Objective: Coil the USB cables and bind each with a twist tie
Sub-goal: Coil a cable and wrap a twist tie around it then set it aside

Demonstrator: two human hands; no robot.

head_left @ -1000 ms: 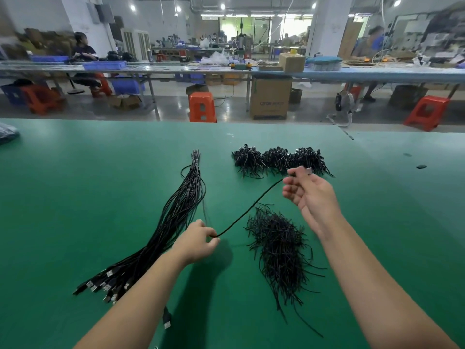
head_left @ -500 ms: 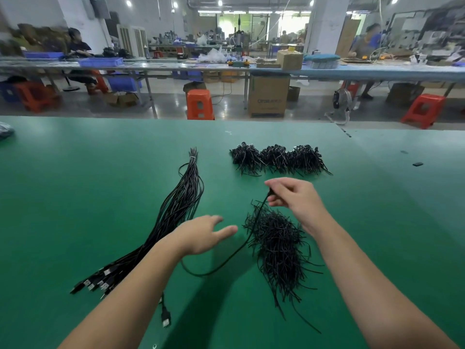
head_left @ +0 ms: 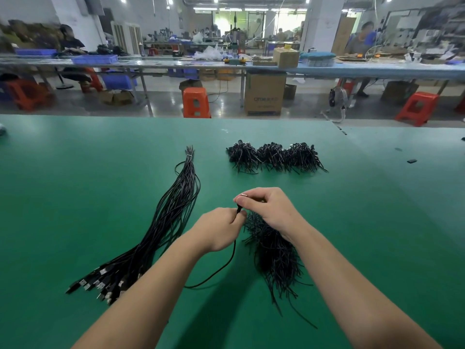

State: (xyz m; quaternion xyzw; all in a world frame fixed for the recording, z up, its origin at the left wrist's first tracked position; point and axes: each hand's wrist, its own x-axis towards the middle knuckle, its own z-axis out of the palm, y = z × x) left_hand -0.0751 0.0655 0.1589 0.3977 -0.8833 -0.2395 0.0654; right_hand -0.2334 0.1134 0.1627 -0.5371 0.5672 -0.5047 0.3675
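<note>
Hands are meeting at frame centre, left hand (head_left: 221,229) and right hand (head_left: 266,210) both pinching one thin black USB cable (head_left: 226,263), coiling barely started, while long bundle of uncoiled black cables (head_left: 166,222) is waiting at left and loose pile of black twist ties (head_left: 274,253) below right hand.

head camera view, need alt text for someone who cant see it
Over a green table, a person's left hand and right hand meet, both pinching one black USB cable that trails down toward the person. A bundle of uncoiled cables lies to the left, loose twist ties under the right wrist, three dark piles beyond.
</note>
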